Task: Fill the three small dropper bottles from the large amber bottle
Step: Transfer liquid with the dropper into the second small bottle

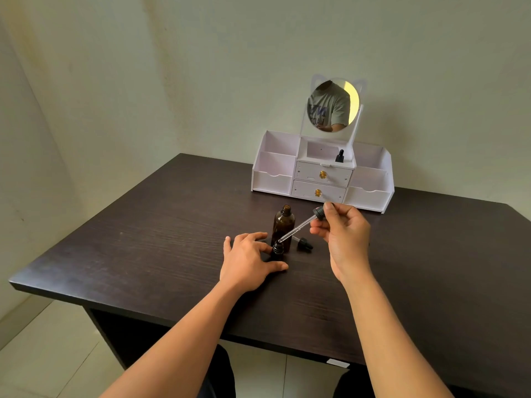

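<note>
The large amber bottle (283, 224) stands uncapped on the dark table (143, 239). Right in front of it stands a small dropper bottle (277, 250), open at the top. My left hand (250, 261) steadies that small bottle between thumb and fingers. My right hand (343, 234) pinches the black bulb of a glass dropper (298, 226), held at a slant with its tip at the small bottle's mouth. A second dropper cap (304, 243) lies on the table just right of the amber bottle. Another small dropper bottle (339, 156), capped, stands in the white organizer's upper middle shelf.
A white desktop organizer (370, 193) with two drawers, side compartments and a round mirror (333, 104) stands at the back of the table. The table's front edge runs just below my forearms. A wall rises behind and to the left.
</note>
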Available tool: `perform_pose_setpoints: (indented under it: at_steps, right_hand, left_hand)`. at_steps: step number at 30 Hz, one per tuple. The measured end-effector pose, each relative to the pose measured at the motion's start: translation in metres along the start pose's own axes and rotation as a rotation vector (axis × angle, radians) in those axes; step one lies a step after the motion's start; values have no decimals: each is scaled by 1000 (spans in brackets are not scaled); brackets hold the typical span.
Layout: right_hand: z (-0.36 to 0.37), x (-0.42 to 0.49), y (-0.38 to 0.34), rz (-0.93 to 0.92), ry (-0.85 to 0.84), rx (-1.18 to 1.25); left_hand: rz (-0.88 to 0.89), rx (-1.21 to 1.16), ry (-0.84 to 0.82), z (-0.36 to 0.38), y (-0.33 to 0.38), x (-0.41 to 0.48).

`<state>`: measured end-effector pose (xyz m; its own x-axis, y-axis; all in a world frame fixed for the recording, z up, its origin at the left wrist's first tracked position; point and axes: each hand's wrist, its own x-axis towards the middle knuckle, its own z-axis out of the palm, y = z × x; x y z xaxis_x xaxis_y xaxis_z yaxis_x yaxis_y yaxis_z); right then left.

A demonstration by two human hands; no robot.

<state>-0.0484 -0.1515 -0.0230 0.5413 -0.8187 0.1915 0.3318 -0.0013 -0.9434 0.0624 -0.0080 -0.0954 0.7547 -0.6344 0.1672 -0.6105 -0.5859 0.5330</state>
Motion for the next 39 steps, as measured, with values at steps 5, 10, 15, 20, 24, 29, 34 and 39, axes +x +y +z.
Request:
perform_pose_setpoints:
  at_steps: [5, 10, 15, 20, 24, 29, 34, 39]
  right_hand:
    - [-1, 0, 3, -3, -1, -38]
    - [-1, 2, 3, -45, -17, -104]
    - [0, 2, 0, -107, -43, -182]
    - [3, 2, -6, -206, -160, -327]
    - [14, -2, -17, -305, -315, -508]
    - [19, -3, -21, -362, -465, -602]
    - [21, -3, -20, -346, -482, -600]
    - [22, -4, -17, -363, -483, -585]
  left_hand:
    - [-3, 8, -11, -1, 1, 0]
    - [1, 13, -12, 0, 0, 1]
    - [2, 3, -4, 1, -1, 1]
    - [0, 12, 0, 1, -1, 1]
    - [1, 2, 3, 1, -1, 0]
    - [4, 5, -2, 0, 0, 0]
    - [0, 13, -8, 0, 0, 1]
    - [-3, 9, -10, 0, 1, 0]
